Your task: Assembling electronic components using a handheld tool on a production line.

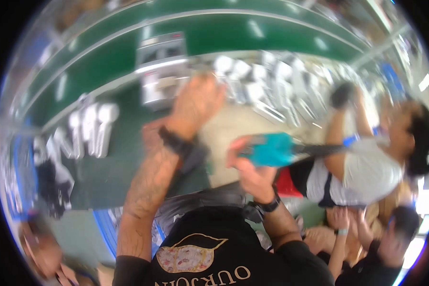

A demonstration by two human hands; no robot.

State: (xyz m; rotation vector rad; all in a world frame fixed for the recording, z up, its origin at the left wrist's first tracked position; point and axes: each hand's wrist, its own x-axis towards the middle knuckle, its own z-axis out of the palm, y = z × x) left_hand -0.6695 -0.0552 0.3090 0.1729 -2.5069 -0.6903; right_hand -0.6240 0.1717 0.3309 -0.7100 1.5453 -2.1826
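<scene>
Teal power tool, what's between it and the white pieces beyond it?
In the head view, a beige stretch of bench top shows between the teal power tool and the white pieces; blur hides finer detail.

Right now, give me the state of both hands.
Left hand: blurred; cannot tell whether open or closed.
Right hand: closed, holding a teal tool.

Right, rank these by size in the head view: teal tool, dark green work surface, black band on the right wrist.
1. Dark green work surface, partly covered
2. Teal tool, motion-blurred
3. Black band on the right wrist
</scene>
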